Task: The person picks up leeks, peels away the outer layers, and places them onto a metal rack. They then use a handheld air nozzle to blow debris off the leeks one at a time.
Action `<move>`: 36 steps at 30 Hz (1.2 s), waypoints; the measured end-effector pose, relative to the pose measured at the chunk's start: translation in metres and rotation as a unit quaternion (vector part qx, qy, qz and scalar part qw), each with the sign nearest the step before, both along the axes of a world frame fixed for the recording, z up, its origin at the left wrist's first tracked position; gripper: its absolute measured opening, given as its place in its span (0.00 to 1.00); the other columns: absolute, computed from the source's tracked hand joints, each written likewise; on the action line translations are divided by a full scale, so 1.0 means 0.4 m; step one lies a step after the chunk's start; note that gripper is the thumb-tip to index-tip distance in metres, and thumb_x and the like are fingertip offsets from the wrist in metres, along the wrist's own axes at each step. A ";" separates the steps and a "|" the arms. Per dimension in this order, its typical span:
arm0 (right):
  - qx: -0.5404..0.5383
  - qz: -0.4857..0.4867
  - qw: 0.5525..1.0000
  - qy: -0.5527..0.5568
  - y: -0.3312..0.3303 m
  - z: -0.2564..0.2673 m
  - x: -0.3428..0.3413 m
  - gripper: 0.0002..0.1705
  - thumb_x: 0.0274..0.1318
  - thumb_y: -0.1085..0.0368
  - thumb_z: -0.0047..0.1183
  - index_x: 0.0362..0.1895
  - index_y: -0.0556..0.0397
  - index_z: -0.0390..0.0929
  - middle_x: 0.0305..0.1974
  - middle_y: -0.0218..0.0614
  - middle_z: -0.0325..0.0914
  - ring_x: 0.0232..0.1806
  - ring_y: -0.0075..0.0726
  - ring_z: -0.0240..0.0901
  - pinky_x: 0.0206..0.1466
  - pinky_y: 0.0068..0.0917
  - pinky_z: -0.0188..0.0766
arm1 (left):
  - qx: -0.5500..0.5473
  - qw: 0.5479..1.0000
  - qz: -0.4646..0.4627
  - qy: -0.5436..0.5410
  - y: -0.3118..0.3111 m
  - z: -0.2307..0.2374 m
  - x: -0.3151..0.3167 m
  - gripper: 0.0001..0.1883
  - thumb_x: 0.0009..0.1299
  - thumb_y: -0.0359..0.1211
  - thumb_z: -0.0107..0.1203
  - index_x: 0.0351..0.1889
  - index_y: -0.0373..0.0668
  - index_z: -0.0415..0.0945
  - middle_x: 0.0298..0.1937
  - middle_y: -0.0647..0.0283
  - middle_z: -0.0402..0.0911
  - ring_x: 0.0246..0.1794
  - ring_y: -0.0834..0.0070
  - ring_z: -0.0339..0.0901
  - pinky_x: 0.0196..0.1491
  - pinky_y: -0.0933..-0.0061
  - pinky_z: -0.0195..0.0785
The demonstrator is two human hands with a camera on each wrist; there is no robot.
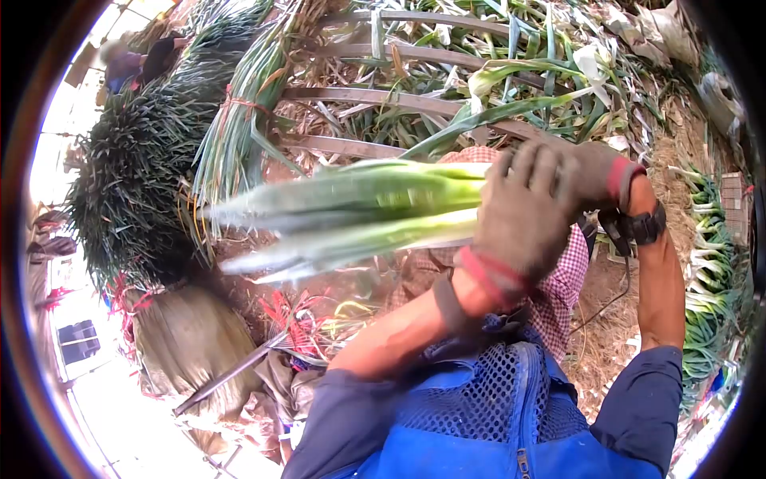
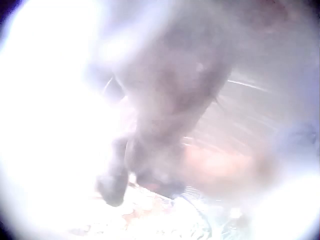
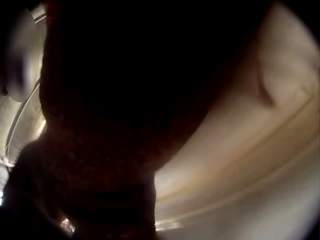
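Observation:
Several green leeks [image 1: 375, 191], blurred, extend leftward in the head view, their pale ends at the gloves. My left hand [image 1: 523, 215], in a brown glove with a red cuff, grips them near those ends. Just behind it, my right hand [image 1: 594, 174] touches or overlaps it, with its fingers largely hidden. The left wrist view is washed out around the gloved left hand [image 2: 170, 75]. Dark glove fabric of the right hand [image 3: 120, 115] fills much of the right wrist view, beside a blurred pale surface.
Metal bars [image 1: 383, 98] cross above loose leaves. A tied green bundle [image 1: 239, 128] and a tall leafy pile [image 1: 136, 160] stand left. Red ties [image 1: 295, 319] lie below, near a draped sack [image 1: 191, 343]. Leeks [image 1: 706, 271] line the right; a person [image 1: 124, 64] is upper left.

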State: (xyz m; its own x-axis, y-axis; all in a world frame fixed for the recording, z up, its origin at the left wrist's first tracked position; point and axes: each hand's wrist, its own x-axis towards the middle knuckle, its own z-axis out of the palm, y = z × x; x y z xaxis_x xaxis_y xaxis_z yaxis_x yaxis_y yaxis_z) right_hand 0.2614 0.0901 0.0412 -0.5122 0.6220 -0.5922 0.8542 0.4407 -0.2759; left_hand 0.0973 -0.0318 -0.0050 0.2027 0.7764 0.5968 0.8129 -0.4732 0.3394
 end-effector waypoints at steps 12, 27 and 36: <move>-0.163 -0.098 0.965 0.178 -0.040 -0.063 0.082 0.41 0.37 0.50 0.86 0.53 0.61 0.83 0.39 0.35 0.88 0.37 0.27 0.83 0.42 0.32 0.80 | -0.602 0.507 -0.162 -0.594 -0.147 -0.125 -0.023 0.12 0.83 0.38 0.64 0.48 0.36 0.86 0.37 0.71 0.84 0.35 0.84 0.77 0.39 0.77 0.73; 0.002 -0.050 0.994 0.100 -0.086 -0.047 0.056 0.46 0.33 0.38 0.84 0.48 0.62 0.85 0.44 0.53 0.87 0.46 0.50 0.88 0.50 0.42 0.80 | -0.574 0.416 -0.104 -0.698 -0.151 -0.165 -0.007 0.16 0.85 0.44 0.57 0.50 0.39 0.81 0.32 0.69 0.77 0.29 0.77 0.72 0.31 0.72 0.67; 0.210 -0.014 0.977 0.018 -0.241 0.004 0.019 0.63 0.35 0.39 0.84 0.74 0.50 0.71 0.52 0.47 0.82 0.54 0.54 0.83 0.60 0.48 0.79 | -0.507 0.378 -0.039 -0.773 -0.148 -0.170 0.007 0.13 0.79 0.39 0.66 0.47 0.36 0.85 0.30 0.64 0.83 0.22 0.78 0.75 0.24 0.76 0.64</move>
State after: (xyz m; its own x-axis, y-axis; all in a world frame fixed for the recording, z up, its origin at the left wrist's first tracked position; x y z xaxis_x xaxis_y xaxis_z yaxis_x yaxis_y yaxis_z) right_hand 0.2690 -0.0063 0.0427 -0.5069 0.8208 -0.2634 0.8608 0.4980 -0.1048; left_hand 0.1002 -0.0909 -0.0731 0.2666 0.7925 -0.5485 -0.7323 0.5366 0.4193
